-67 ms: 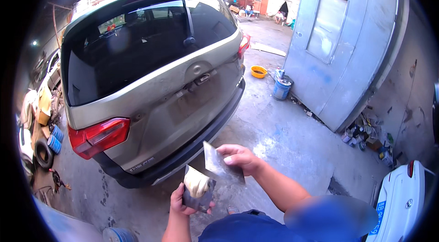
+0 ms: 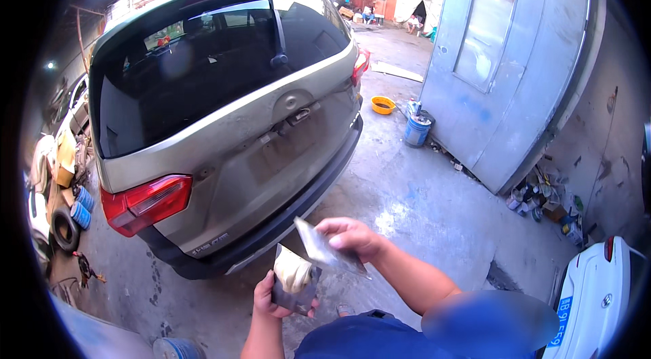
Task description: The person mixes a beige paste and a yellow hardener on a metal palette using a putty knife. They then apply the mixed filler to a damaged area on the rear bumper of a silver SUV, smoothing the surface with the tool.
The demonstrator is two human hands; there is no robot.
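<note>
- Two flat metal blades in play, one per hand, both held low in front of the body, just behind the rear bumper of the car.
- L hand clamped on a dark flat board, thumb on the front face, fingers behind; it carries a lump of pale putty on top. Board face is tipped up toward the person, likely so the lump stays put and stays reachable.
- R hand closed on a thin grey spreader blade, pinched at its right end. Blade's long axis runs up-left to down-right; free corner points up-left, toward the car. Lower edge sits just over the putty; touching or not, can't tell.
- Blade held flat-ish and angled across the board, prob. the grip for scooping or working the putty.
- Car: tan/olive hatchback, tailgate shut, dull patch on the tailgate panel w/ red tail lamp to its left.
- Further out: wet concrete floor, blue bucket and yellow basin near a grey metal cabin; tyres at left; white car at lower right.
</note>
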